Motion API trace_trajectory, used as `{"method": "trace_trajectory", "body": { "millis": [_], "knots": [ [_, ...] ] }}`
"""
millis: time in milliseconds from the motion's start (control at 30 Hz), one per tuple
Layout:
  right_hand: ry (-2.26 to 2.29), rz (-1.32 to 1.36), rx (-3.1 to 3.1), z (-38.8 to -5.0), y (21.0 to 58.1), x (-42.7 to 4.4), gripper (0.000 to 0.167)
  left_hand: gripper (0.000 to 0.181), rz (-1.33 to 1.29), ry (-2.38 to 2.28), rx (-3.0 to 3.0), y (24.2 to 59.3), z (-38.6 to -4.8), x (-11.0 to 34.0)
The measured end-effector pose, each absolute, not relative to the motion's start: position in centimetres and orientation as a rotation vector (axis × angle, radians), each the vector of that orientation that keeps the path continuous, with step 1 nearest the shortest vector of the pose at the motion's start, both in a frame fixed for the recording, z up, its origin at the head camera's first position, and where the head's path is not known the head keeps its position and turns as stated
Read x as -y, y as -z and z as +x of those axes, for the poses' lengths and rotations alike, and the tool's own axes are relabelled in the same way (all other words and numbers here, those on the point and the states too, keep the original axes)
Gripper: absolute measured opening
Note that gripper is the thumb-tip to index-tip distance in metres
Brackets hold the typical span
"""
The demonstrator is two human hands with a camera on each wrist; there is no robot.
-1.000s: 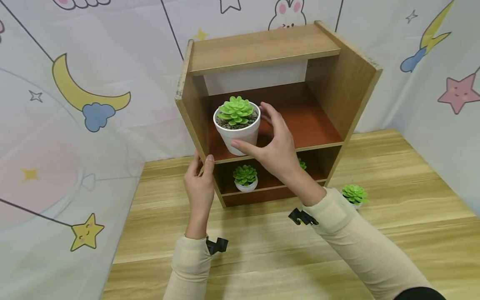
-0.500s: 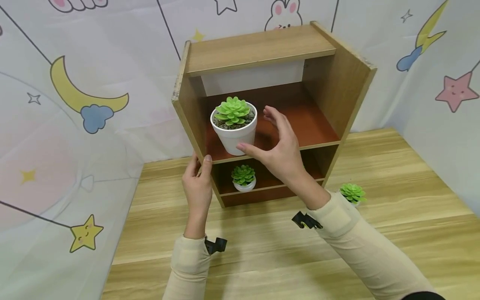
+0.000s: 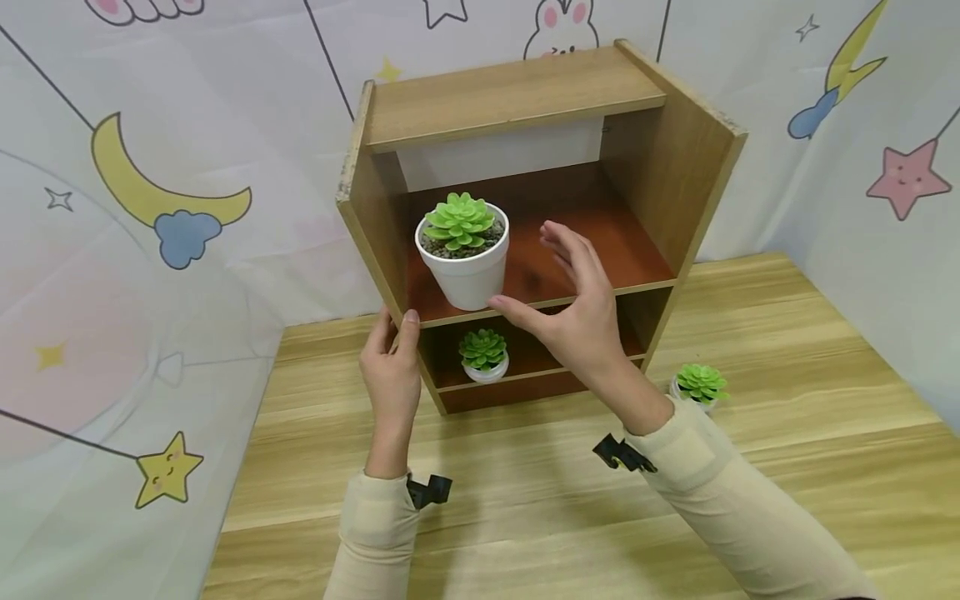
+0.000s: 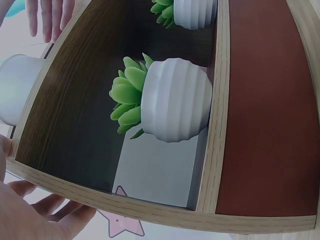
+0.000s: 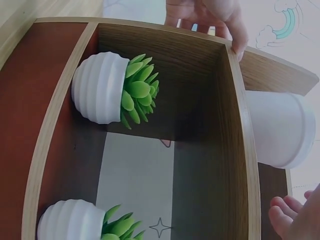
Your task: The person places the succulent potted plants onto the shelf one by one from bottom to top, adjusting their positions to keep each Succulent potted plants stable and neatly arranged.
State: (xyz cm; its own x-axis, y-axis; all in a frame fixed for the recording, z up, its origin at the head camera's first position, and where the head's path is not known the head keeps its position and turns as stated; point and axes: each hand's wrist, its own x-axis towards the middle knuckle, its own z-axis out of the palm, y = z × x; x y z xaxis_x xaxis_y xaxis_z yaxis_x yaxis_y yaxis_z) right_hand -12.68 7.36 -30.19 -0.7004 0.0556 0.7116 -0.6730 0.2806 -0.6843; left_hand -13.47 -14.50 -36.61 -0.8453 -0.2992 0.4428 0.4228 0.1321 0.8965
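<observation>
A wooden shelf unit (image 3: 517,92) stands on the table, and my left hand (image 3: 392,362) grips its left side panel, thumb on the front edge and fingers behind. On the upper red-brown board sits a white pot with a bright green succulent (image 3: 468,279), upright at the left. My right hand (image 3: 581,308) is just right of this pot, fingers spread and gently bent, holding nothing; a gap separates the fingers from the pot. In the lower compartment is a small ribbed potted succulent (image 3: 484,354). A second ribbed pot (image 5: 70,222) shows there in the right wrist view, hidden by my right hand in the head view.
Another small potted succulent (image 3: 699,385) stands on the wood-grain table (image 3: 525,500), right of the shelf near my right sleeve. A white cloth backdrop (image 3: 247,125) with cartoon prints hangs behind the shelf and along both sides.
My right hand has let go of the large white pot and drawn away to the right. The pot stays on the upper board. My left hand keeps its grip on the side panel.
</observation>
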Motion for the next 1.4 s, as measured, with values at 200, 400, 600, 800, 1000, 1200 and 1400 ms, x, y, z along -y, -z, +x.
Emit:
{"method": "trace_trajectory", "body": {
  "millis": [200, 400, 600, 800, 1000, 1200, 1400],
  "knots": [
    [-1.503, 0.563, 1.851, -12.1, 30.3, -7.8, 0.080, 0.041, -0.121, 1.768, 1.886, 36.8, -13.6, 14.5],
    [-1.518, 0.584, 1.790, -9.9, 28.4, -7.6, 0.081, 0.039, -0.102, 1.768, 1.907, 36.6, -13.6, 14.5],
    [-1.501, 0.588, 1.747, -9.6, 29.4, -8.0, 0.086, 0.040, -0.079, 1.766, 1.940, 34.3, -11.9, 13.7],
    [-1.513, 0.589, 1.745, -10.1, 31.1, -8.8, 0.086, 0.039, -0.085, 1.762, 1.941, 33.5, -11.3, 13.4],
    [-1.508, 0.577, 1.734, -8.6, 30.0, -8.6, 0.087, 0.038, -0.091, 1.767, 1.929, 33.7, -11.4, 13.4],
    [-1.508, 0.576, 1.731, -9.2, 31.6, -9.2, 0.085, 0.038, -0.094, 1.774, 1.932, 33.8, -11.4, 13.4],
    [-1.521, 0.573, 1.738, -8.8, 32.3, -9.6, 0.083, 0.038, -0.071, 1.762, 1.933, 33.7, -11.3, 13.3]
  ]
}}
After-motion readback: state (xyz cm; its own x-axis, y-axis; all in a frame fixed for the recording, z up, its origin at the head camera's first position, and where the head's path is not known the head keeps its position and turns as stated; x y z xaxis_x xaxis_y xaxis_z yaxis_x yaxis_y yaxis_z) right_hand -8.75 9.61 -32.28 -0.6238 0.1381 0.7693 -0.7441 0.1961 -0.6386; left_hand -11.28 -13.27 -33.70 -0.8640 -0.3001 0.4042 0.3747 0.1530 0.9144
